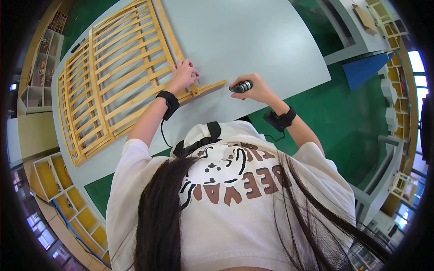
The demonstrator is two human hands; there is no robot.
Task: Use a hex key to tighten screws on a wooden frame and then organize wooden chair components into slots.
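Observation:
A slatted wooden frame in yellowish wood lies flat on the pale grey table. At its near right corner my left hand reaches down with bent, closed fingers. A small shiny piece shows just below the fingertips, too small to name. Close to the hand, a long wooden rail meets a crosswise wooden strip. My right hand is wrapped round a tool with a dark, ribbed handle, held just right of the strip's tip. Its kind does not show clearly.
The pale grey table ends just in front of me. A small dark tool lies beyond the frame at the far left. Shelves stand to the left on the green floor. Black bands with cables circle both wrists.

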